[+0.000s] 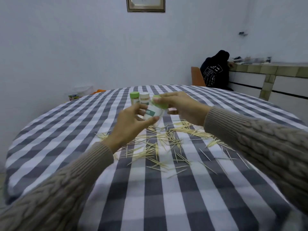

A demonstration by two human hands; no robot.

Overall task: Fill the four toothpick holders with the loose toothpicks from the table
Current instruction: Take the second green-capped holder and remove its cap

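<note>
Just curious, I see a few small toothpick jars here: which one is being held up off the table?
The white plastic jar with the green label band, held tilted between both hands. The green-lidded jar and the pale-lidded jar stand upright on the checked tablecloth behind it.

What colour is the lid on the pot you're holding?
Light green lid, gripped by the right hand; the head view shows it.

One head-worn view looks forward and down, close over the checked table (pixel 166 197).

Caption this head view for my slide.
Both hands, left hand and right hand, grip a green-capped white toothpick holder above loose wooden toothpicks.
</note>
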